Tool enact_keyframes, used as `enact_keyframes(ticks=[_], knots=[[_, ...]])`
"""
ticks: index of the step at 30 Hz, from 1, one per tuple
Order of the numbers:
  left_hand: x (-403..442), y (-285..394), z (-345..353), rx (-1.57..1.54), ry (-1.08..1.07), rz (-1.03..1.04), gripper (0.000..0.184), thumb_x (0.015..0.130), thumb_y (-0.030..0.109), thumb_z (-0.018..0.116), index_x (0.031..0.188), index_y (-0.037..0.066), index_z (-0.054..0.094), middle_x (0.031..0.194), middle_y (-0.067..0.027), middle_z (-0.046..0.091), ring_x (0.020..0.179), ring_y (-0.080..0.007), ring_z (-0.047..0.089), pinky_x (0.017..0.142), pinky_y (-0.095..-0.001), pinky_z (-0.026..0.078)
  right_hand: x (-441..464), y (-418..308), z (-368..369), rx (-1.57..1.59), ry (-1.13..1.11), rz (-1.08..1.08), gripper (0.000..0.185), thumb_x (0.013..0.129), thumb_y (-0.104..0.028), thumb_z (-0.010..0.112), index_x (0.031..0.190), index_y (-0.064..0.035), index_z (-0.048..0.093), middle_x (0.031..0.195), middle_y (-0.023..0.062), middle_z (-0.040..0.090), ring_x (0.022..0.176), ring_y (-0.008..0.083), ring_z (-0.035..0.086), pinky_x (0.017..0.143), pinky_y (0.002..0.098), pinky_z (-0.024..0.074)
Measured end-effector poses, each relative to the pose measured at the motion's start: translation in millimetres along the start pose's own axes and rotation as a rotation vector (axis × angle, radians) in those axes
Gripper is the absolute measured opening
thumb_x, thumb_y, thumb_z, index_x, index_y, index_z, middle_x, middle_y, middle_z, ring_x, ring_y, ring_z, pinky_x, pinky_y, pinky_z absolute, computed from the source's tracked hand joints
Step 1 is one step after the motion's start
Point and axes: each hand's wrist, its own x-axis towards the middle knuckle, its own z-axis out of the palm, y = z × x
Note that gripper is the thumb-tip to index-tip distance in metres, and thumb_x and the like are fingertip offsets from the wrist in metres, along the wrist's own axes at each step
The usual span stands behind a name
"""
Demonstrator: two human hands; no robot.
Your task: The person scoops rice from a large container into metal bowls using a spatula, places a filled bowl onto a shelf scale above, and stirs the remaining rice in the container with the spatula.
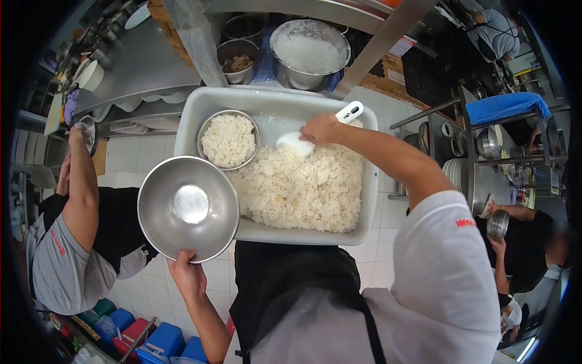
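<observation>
My left hand grips the near rim of a wide steel mixing bowl, tilted toward me with nothing in it. The bowl overlaps the left front edge of a large pale plastic tub. Cooked rice fills much of that tub. My right hand is closed around a white rice paddle, its blade touching the rice near the back of the pile. Inside the tub, at the left, stands a smaller round bowl heaped with rice.
Behind the tub are a large metal pot with white contents and a smaller pot. A co-worker stands close on the left. Another person holds stacked bowls at right. Colored bins sit at lower left.
</observation>
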Motion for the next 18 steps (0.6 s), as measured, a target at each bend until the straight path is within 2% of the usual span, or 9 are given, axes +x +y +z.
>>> enact_keyframes(ticks=[1,2,4,9,18], knots=[[-3.3,0.6,-3.4,-0.003,0.006,0.012,0.043,0.067,-0.007,0.045,0.110,-0.003,0.041,0.100,-0.0097,0.050,0.088,-0.0170,0.049,0.082,-0.0298,0.039,-5.8,-5.4,1.2,0.016,-0.093,-0.108,0.030,0.086,-0.040,0.040,0.095,-0.0150,0.055,0.080,0.0085,0.062,0.080,0.0308,0.059,0.067,0.0422,0.0465],[-4.0,-0.1,-8.3,-0.001,0.011,0.006,0.043,0.067,-0.007,0.045,0.110,-0.003,0.041,0.100,-0.0097,0.050,0.088,-0.0170,0.049,0.082,-0.0298,0.039,-11.4,-7.7,0.7,0.017,-0.100,-0.112,0.030,0.086,-0.040,0.040,0.095,-0.0150,0.055,0.080,0.0085,0.062,0.080,0.0308,0.059,0.067,0.0422,0.0465],[-8.2,-4.3,-20.4,-0.013,0.014,-0.014,0.044,0.067,-0.007,0.045,0.111,-0.004,0.041,0.101,-0.0100,0.050,0.089,-0.0168,0.049,0.082,-0.0290,0.038,-27.0,-8.2,-2.2,0.073,-0.262,-0.083,0.034,0.087,-0.044,0.038,0.093,-0.0168,0.057,0.091,0.0065,0.060,0.089,0.0294,0.056,0.072,0.0428,0.0459],[-9.4,-16.0,-37.6,-0.001,0.050,-0.024,0.046,0.067,-0.007,0.045,0.112,-0.004,0.040,0.101,-0.0102,0.050,0.091,-0.0177,0.048,0.084,-0.0296,0.037,-58.3,-18.2,-20.1,0.111,-0.296,-0.106,0.037,0.087,-0.046,0.036,0.094,-0.0163,0.056,0.088,0.0095,0.060,0.086,0.0319,0.056,0.069,0.0435,0.0454],[5.2,-14.8,-7.3,0.013,-0.045,-0.032,0.045,0.067,-0.007,0.044,0.112,-0.004,0.040,0.100,-0.0094,0.050,0.090,-0.0174,0.048,0.084,-0.0305,0.036,-110.5,-46.5,-16.2,0.280,-0.395,-0.014,0.039,0.087,-0.047,0.035,0.096,-0.0153,0.056,0.083,0.0100,0.060,0.082,0.0312,0.057,0.065,0.0427,0.0450]])
